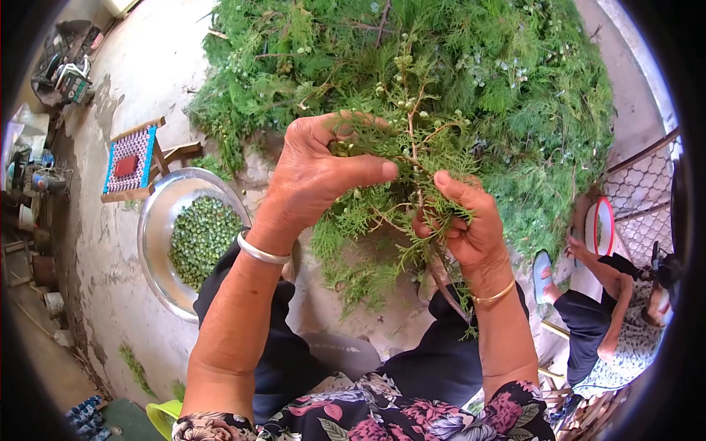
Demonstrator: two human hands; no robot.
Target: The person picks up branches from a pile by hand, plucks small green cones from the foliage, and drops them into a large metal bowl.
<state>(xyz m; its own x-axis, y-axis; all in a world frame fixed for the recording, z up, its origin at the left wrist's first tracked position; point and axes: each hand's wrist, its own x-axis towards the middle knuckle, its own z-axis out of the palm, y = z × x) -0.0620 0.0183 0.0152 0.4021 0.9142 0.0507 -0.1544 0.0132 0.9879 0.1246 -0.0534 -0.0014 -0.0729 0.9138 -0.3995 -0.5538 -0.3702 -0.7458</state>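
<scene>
My right hand (467,224) is closed around a leafy conifer branch (413,136), its thumb near the brown stem. The branch stands up between my hands, with small green cones (404,62) near its tip and the bare stem running down toward my right knee. My left hand (323,169) is curled at the left side of the branch, its thumb pointing at the stem and its fingertips partly hidden by sprigs. A few green cones (343,148) show inside its curl. To the left, a metal basin (154,224) holds many loose green cones (206,242).
A large heap of cut conifer branches (507,95) lies in front. Beyond the basin stands a woven stool (132,163) with a red object on it. At right sits another person (618,323) near a red-rimmed container (604,228) and a wire fence (643,180).
</scene>
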